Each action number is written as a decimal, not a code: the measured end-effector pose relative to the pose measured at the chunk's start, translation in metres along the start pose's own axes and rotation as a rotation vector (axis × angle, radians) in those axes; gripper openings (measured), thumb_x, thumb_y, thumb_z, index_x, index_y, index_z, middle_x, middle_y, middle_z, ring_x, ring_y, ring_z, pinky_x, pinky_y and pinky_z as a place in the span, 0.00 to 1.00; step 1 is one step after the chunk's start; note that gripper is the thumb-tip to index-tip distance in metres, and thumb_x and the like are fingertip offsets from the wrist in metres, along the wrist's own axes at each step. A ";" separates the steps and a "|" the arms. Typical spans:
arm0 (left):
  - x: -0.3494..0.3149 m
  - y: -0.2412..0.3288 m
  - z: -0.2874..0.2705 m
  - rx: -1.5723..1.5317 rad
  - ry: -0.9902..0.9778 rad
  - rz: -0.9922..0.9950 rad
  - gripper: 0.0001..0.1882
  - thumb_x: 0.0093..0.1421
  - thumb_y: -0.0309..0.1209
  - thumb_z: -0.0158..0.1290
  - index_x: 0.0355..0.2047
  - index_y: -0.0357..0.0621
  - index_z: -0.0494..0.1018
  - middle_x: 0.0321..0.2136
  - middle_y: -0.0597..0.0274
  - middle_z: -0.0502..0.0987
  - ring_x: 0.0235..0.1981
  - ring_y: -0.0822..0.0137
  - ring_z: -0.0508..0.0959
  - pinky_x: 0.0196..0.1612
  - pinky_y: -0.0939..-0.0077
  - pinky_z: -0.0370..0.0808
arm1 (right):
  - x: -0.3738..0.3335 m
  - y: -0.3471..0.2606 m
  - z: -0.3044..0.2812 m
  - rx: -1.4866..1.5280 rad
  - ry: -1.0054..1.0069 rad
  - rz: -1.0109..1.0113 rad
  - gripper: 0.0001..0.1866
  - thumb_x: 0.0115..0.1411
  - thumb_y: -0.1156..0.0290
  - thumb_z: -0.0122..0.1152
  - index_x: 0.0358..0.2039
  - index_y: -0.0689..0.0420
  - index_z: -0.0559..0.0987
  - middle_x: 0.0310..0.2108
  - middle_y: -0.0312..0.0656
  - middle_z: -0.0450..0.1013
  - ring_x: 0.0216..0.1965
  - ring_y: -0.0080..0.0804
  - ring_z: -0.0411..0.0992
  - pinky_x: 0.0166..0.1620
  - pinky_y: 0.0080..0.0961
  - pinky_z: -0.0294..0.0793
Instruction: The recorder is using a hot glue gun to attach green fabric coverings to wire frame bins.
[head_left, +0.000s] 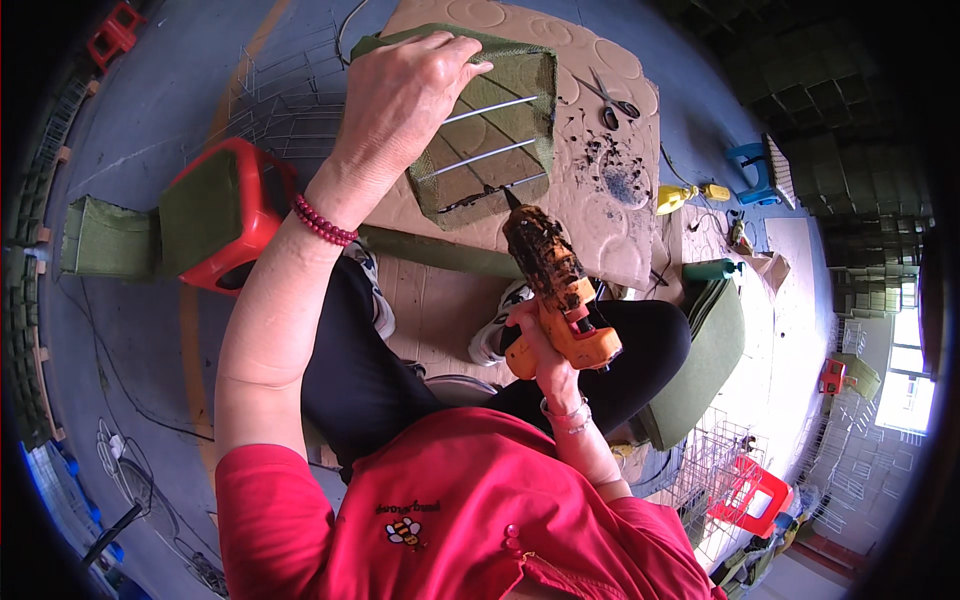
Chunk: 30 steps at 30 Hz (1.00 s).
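Note:
My left hand (405, 95) is closed on the far edge of a green fabric-covered wire frame (485, 135), shaped like a shallow box. Thin metal bars cross its inside, and a dark smear of glue lies along the near bar. In my right hand (545, 355) is an orange hot glue gun (568, 300), its front crusted with blackened residue. The gun points away from me, its nozzle right by the frame's near edge; whether they touch I cannot tell. Beneath the frame is a cardboard-topped work surface (600, 235).
Scissors (609, 105) lie on the cardboard near dark glue crumbs. At left stands a red stool (225, 215) with green pieces on it. A yellow bottle (675, 198), green panels (705, 365) and wire racks (700, 465) are on the right. Stacked green boxes (840, 180) line the far right.

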<state>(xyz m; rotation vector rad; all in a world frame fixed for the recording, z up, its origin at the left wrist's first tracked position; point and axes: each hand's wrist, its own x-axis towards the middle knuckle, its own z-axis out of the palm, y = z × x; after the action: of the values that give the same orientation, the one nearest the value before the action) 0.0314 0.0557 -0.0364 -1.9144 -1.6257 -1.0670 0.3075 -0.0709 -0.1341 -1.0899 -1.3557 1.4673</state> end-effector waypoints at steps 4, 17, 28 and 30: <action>0.000 0.000 -0.001 0.000 -0.004 -0.003 0.10 0.56 0.33 0.63 0.38 0.46 0.82 0.34 0.62 0.84 0.32 0.59 0.84 0.33 0.70 0.81 | 0.003 0.000 -0.002 0.005 0.029 -0.008 0.03 0.60 0.78 0.62 0.34 0.58 0.79 0.31 0.33 0.76 0.34 0.19 0.73 0.39 0.21 0.73; 0.001 -0.001 0.003 -0.051 0.014 0.067 0.10 0.55 0.32 0.63 0.37 0.45 0.81 0.33 0.61 0.83 0.33 0.59 0.84 0.34 0.69 0.81 | 0.003 -0.004 -0.004 -0.103 0.048 0.002 0.01 0.59 0.76 0.62 0.32 0.58 0.79 0.29 0.32 0.75 0.33 0.20 0.73 0.39 0.21 0.72; 0.005 -0.002 0.010 -0.067 0.027 0.169 0.10 0.55 0.31 0.63 0.37 0.43 0.81 0.33 0.60 0.83 0.33 0.59 0.83 0.34 0.69 0.81 | 0.003 0.002 -0.013 -0.075 0.031 0.028 0.02 0.61 0.74 0.60 0.31 0.57 0.78 0.29 0.32 0.74 0.34 0.19 0.71 0.39 0.21 0.70; 0.008 0.001 0.007 -0.077 -0.029 0.169 0.10 0.56 0.31 0.62 0.37 0.42 0.81 0.32 0.60 0.83 0.32 0.59 0.83 0.33 0.69 0.80 | 0.003 -0.002 -0.010 -0.088 0.031 0.026 0.02 0.61 0.74 0.60 0.32 0.56 0.78 0.29 0.31 0.74 0.34 0.19 0.71 0.39 0.21 0.70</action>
<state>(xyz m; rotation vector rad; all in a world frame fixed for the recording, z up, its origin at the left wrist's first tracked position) 0.0349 0.0658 -0.0343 -2.0844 -1.4263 -1.0505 0.3169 -0.0655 -0.1328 -1.1855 -1.4002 1.4151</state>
